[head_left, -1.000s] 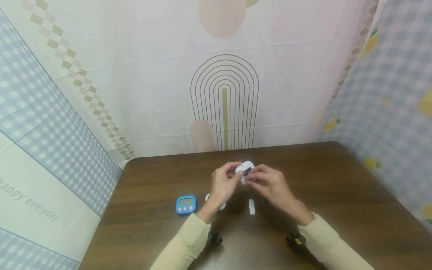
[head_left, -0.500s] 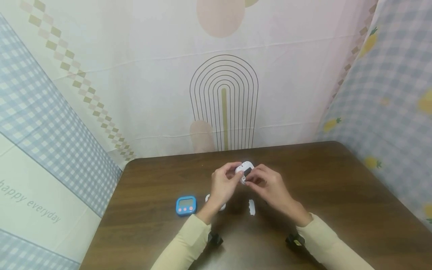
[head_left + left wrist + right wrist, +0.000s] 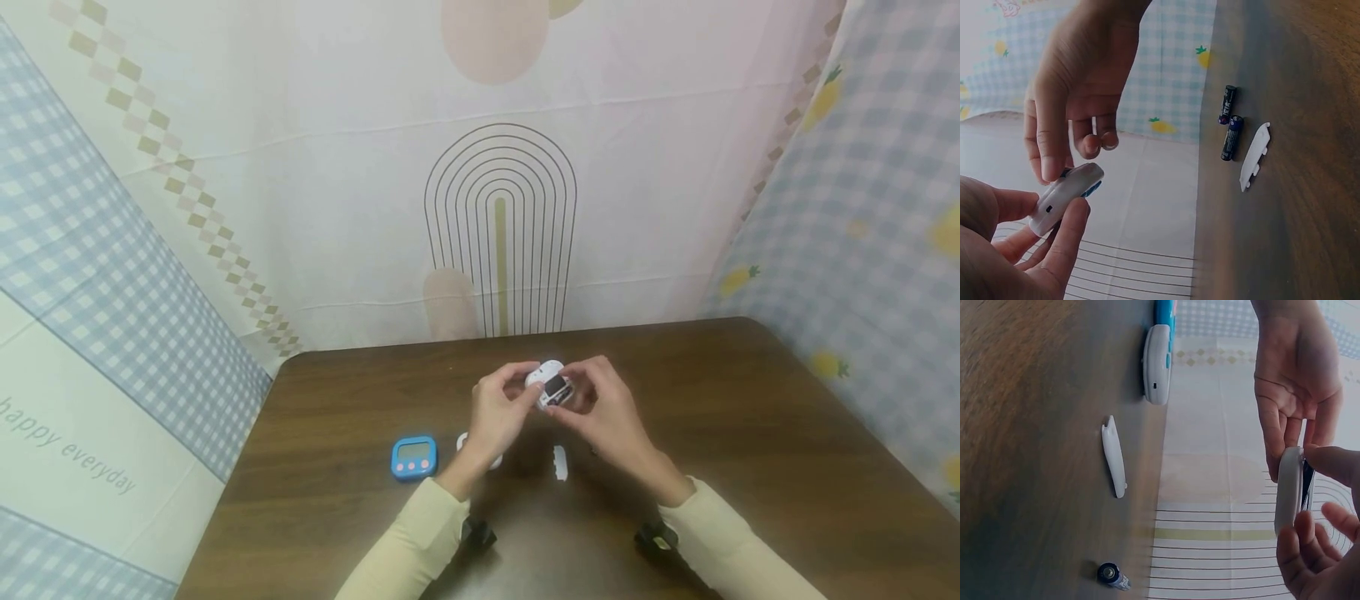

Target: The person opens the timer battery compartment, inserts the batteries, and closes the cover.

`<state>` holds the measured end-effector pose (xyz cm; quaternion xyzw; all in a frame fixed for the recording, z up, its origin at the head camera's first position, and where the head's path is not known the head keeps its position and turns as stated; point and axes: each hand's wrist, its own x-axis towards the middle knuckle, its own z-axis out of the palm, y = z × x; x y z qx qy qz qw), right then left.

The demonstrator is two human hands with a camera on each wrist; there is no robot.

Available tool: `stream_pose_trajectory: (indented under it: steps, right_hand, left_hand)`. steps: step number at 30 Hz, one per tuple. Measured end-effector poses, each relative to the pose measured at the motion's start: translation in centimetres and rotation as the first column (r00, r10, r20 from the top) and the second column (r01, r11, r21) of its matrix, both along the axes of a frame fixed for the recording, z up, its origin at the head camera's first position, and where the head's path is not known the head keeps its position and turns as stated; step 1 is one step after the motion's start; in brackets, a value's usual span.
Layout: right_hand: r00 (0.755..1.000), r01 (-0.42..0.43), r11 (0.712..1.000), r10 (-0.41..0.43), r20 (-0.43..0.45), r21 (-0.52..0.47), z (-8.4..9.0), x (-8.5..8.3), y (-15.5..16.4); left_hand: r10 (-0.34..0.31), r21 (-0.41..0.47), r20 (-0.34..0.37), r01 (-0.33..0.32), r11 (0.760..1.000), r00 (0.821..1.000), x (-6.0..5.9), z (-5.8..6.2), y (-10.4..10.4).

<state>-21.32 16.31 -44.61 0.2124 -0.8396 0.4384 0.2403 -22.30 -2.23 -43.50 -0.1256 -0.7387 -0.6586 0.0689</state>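
Observation:
A white kitchen timer (image 3: 542,377), back side up with a dark rectangular patch and an open battery recess, is held above the table. My left hand (image 3: 497,412) grips its left edge, thumb over the back. At the opposite edge my right hand (image 3: 611,417) pinches it between thumb and fingers. Small blue buttons (image 3: 1092,188) stick out of its front in the left wrist view. On the table below lie a notched white battery cover (image 3: 560,462) and two dark AAA-looking batteries, one nearer the cover (image 3: 1232,139) and one farther (image 3: 1227,103).
A blue kitchen timer (image 3: 413,457) with pink buttons lies on the table at left. Beside it is a second white timer (image 3: 1157,365), partly hidden by my left wrist in the head view. Cloth drapes (image 3: 360,208) enclose the brown table (image 3: 337,392).
My right fingers have shifted from the middle of the timer's back out to its right edge. The timer has turned slightly, and its recess shows more. My left hand has barely moved.

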Motion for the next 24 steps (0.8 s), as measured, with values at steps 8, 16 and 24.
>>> stream_pose_trajectory:
  steps: [8, 16, 24]
  right_hand:
    - [0.967, -0.014, 0.994, 0.041, 0.250, -0.108, 0.42, -0.19, 0.40]
    - [0.908, -0.057, 0.977, 0.137, 0.396, -0.208, 0.52, -0.24, 0.75]
    - [0.893, -0.067, 0.961, 0.178, 0.413, -0.268, 0.41, -0.28, 0.60]
  left_hand:
    - [-0.004, 0.018, 0.012, 0.004, 1.000, 1.000, 0.11, 0.27, -0.14]
    - [-0.005, 0.005, 0.019, 0.005, 1.000, 1.000, 0.26, 0.47, -0.08]
    - [-0.018, 0.040, 0.039, 0.016, 0.999, 0.999, 0.33, 0.48, -0.05]
